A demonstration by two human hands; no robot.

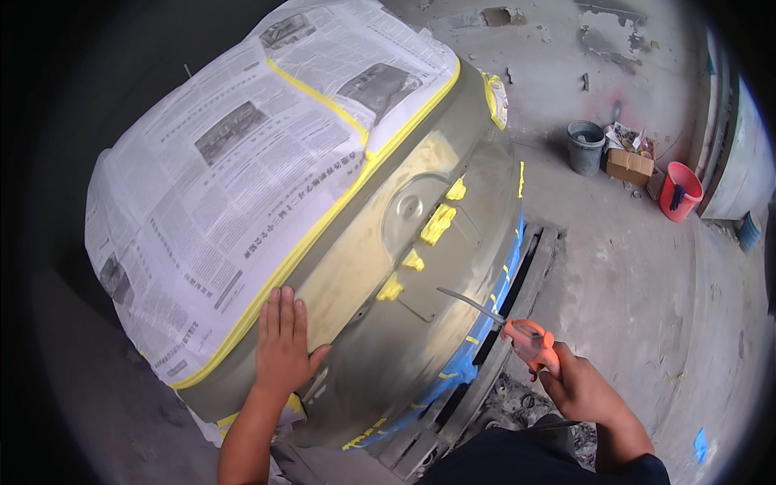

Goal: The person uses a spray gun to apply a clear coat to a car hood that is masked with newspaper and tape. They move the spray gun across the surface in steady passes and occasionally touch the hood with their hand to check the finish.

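Observation:
My left hand point(284, 343) lies flat, fingers stretched, on the grey rear panel of a car point(323, 406), by the lower end of a long beige sanded patch point(343, 287). In my right hand point(588, 390) is an orange air blow gun point(529, 341), its fingers wrapped round the handle. The gun's thin curved nozzle point(470, 301) points left over the panel. Crumpled yellow masking tape point(438, 225) covers several spots along the panel's middle. Newspaper point(234, 190) edged with yellow tape masks the window area, and blue film point(461, 365) lines the lower edge.
Beyond the car, a grey bucket point(585, 149), a cardboard box point(630, 167) with litter and a red bucket point(681, 192) stand on the concrete floor. A metal-edged floor channel point(529, 279) runs beside the bumper. A blue scrap point(701, 444) lies at the lower right.

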